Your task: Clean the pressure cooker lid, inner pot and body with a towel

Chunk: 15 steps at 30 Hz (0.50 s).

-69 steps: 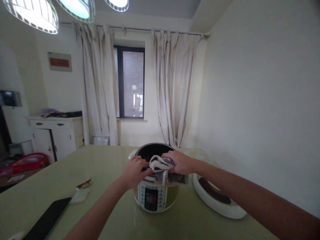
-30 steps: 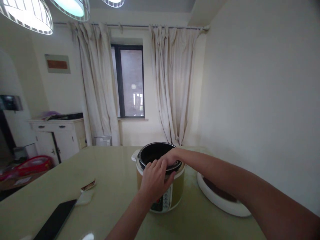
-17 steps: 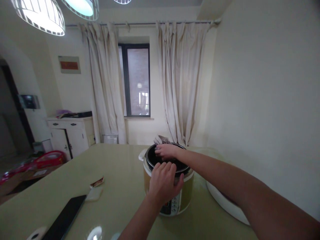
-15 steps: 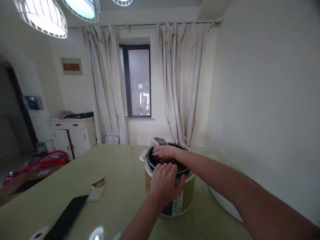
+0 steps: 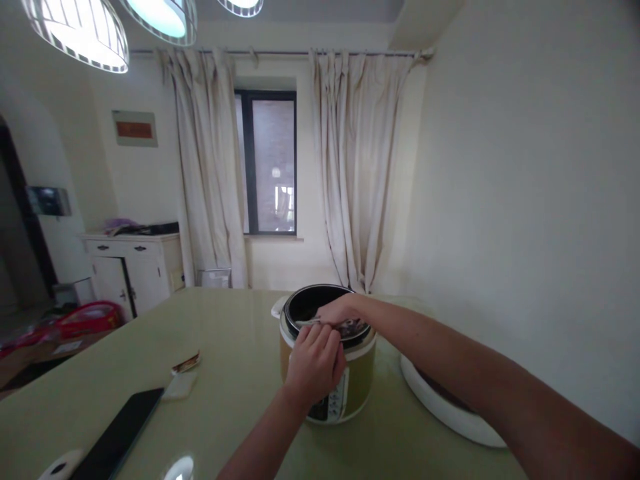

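An electric pressure cooker (image 5: 363, 381) with a yellow-green body and white trim stands uncovered on the table, its front panel partly behind my left wrist. My left hand (image 5: 316, 360) is closed over the cooker's near rim. Inside the dark inner pot (image 5: 313, 303), my right hand (image 5: 340, 311) presses a patterned greyish cloth (image 5: 354, 327) near the front inner wall. The right fingertips are hidden behind the left hand and the cloth.
A round white-rimmed lid (image 5: 453, 417) lies right of the cooker, under my right forearm. On the left of the table (image 5: 235, 373) are a black phone-like slab (image 5: 120, 430), a white roll (image 5: 61, 467) and a small packet (image 5: 186, 363). A wall rises at the right.
My right hand and the cloth have moved from the pot's far-left rim down to its near-right inside. My left hand keeps its hold on the rim. The view has shifted slightly.
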Tool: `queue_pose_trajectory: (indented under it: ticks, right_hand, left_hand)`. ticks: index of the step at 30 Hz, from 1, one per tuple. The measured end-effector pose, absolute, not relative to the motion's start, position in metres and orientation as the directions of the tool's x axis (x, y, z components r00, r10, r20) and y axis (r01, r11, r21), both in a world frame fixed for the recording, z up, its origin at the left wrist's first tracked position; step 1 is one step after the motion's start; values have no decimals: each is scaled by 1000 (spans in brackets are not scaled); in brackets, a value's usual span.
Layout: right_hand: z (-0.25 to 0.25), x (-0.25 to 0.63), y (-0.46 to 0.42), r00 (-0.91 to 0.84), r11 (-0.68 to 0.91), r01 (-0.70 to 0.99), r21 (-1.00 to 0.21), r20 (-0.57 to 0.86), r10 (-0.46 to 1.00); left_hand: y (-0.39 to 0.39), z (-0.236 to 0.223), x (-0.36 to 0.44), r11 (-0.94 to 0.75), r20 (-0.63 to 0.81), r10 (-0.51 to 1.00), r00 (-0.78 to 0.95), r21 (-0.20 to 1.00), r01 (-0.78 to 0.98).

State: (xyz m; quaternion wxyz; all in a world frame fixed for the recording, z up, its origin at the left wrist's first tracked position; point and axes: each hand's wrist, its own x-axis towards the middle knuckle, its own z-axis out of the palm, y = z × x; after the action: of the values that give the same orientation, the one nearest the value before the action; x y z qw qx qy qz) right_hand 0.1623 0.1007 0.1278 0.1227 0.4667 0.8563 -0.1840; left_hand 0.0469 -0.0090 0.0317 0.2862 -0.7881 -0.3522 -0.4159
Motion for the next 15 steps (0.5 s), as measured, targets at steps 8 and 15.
queue_pose_trajectory:
  ticks: [8,15]
  right_hand:
    - [141,129,91,-437,396,752,-527,52,898]
    - [140,129,74,-574,524,716,-461,37,818]
  left_hand:
    - [-13,28,52,-556,853,385,352,-90,826]
    - [-10,26,59,-594,912,304,276,-45,803]
